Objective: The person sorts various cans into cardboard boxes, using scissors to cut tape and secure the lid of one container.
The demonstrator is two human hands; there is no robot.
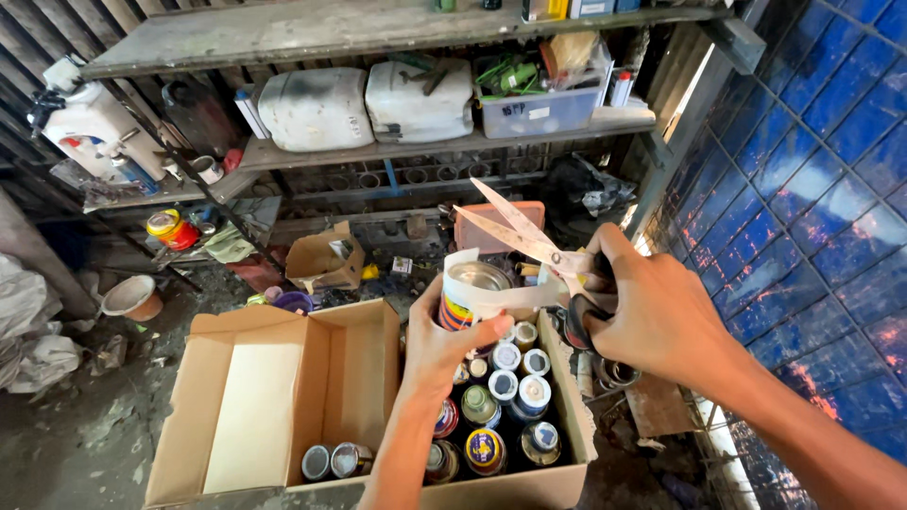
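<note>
The left hand (452,342) is wrapped around a can (472,295), fingers curled across its front and thumb at the near side, holding it upright above a cardboard box (283,397). The can has a shiny metal top and a white paper label, striped in colours low down, that stands loose and curls away from it on the right. The right hand (647,316) grips a pair of scissors (529,241), its fingers through the dark handles, with the pale blades spread apart and pointing up and to the left above the can's top. The lower blade sits just above the loose edge of the label; whether it touches the paper cannot be told. Directly below both hands, the right half of the box is packed with small upright cans (501,416), their round lids in white, silver, green and blue. The left half of the box holds only two silver-topped cans near the front wall, and its flaps stand open. Beyond the box, on the dirty ground, lies a smaller open carton (326,257) and a pale bowl (128,296). Behind them stands a metal shelf (378,146) carrying two grimy white jugs (364,106) and a clear plastic bin (539,109). A blue tiled wall (812,189) rises on the right.
</note>
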